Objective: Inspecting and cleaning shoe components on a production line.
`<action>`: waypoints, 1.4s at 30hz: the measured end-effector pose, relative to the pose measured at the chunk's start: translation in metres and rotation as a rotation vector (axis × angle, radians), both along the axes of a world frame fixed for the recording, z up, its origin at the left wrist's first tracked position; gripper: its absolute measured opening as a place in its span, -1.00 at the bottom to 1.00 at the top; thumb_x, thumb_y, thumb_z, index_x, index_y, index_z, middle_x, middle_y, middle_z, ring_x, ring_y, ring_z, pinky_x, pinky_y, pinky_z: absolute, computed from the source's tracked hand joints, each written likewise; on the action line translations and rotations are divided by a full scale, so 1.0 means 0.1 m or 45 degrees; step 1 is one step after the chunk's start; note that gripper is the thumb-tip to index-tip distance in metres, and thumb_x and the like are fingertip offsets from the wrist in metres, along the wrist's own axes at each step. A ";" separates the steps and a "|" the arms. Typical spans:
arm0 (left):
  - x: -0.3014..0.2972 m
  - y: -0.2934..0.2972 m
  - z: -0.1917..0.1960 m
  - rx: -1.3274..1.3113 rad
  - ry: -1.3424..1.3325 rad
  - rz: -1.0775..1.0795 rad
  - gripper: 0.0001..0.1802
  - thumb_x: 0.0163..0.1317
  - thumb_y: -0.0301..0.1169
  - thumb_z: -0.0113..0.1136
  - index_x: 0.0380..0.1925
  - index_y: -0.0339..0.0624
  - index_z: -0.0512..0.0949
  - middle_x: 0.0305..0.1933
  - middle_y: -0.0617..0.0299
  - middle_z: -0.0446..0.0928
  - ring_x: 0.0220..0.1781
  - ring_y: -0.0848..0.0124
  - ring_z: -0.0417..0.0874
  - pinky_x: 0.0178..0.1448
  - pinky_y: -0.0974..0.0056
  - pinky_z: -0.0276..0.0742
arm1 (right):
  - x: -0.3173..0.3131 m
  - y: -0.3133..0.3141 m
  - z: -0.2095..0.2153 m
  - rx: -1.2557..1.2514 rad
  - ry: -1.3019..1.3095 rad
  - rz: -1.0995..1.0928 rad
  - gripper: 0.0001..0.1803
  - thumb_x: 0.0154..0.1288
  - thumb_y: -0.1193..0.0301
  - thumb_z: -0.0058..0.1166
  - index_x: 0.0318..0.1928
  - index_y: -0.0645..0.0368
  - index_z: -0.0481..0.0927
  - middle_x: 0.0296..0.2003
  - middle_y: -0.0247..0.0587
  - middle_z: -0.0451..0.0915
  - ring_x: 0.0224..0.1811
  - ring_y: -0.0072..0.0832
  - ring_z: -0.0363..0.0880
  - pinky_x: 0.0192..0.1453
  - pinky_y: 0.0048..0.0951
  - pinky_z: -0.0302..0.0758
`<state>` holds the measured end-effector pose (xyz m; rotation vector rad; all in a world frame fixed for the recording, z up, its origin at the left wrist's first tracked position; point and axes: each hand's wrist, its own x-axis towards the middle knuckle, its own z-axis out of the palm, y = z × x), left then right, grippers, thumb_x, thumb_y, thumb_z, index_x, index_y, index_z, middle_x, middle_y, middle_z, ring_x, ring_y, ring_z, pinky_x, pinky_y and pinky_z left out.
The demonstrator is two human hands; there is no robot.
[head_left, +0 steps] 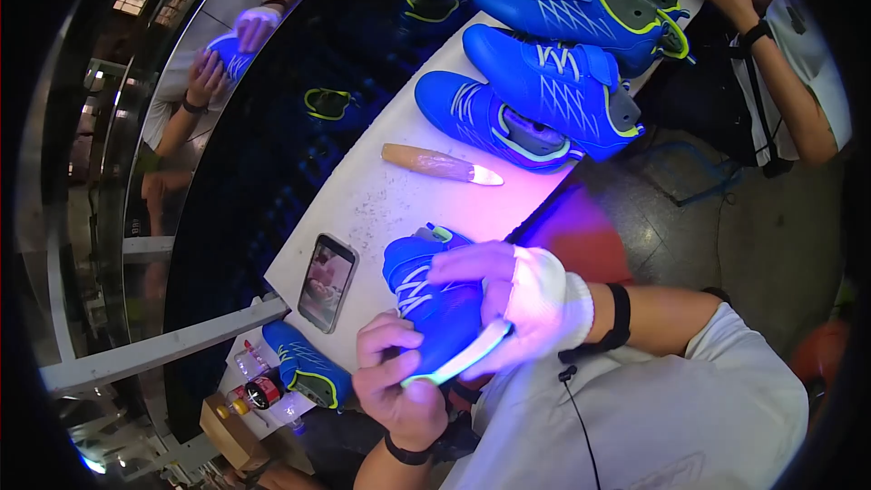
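Note:
A blue shoe [449,316] with pale laces is held between my two hands, low over the front of the white worktop. My left hand [399,383], bare, grips its near end with the thumb and curled fingers. Round the right side of the shoe goes my right hand [535,295], in a white glove with the fingers showing; its fingers lie over the upper. A pale, brightly lit strip [464,356] runs along the shoe's near edge between both hands. Just beyond the shoe lies a tool with a wooden handle [422,160] and a glowing white tip.
Several blue shoes [553,82] are piled at the far right. A phone [327,283] lies left of my hands. Dark shoe-shaped pieces [327,103] rest on the black belt [263,163]. A metal bar [163,345] crosses the lower left. A co-worker's arm [789,82] is at right.

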<state>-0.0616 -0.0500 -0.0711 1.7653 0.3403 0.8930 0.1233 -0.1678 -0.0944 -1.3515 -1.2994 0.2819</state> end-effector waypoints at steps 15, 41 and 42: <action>-0.42 0.63 0.18 0.302 0.517 -0.309 -0.37 -0.12 -0.41 0.84 -0.08 -0.28 0.61 0.12 -0.16 0.79 0.36 -0.31 0.69 0.51 -0.24 0.56 | 0.01 0.40 -0.46 0.215 -0.332 0.013 -0.53 -0.06 0.06 0.51 -0.40 0.13 0.56 -0.05 -0.02 0.68 -0.14 -0.02 0.67 -0.13 0.00 0.68; 0.13 -0.14 -0.57 0.607 0.476 -0.107 -0.27 0.26 -0.55 0.42 0.44 -0.41 0.41 0.43 -0.31 0.52 0.44 -0.27 0.55 0.51 -0.13 0.48 | 0.49 -0.24 0.29 -0.064 -0.213 0.079 -0.35 0.14 0.07 0.62 0.19 0.03 0.71 0.15 -0.16 0.73 0.07 -0.10 0.80 0.09 -0.21 0.74; 0.15 -0.17 -0.67 0.593 0.458 -0.123 -0.27 0.26 -0.55 0.42 0.44 -0.41 0.41 0.43 -0.31 0.52 0.44 -0.27 0.55 0.51 -0.13 0.48 | 0.53 -0.30 0.26 -0.098 -0.195 0.100 -0.35 0.15 0.09 0.62 0.20 0.03 0.71 0.12 -0.17 0.75 0.06 -0.09 0.80 0.08 -0.21 0.75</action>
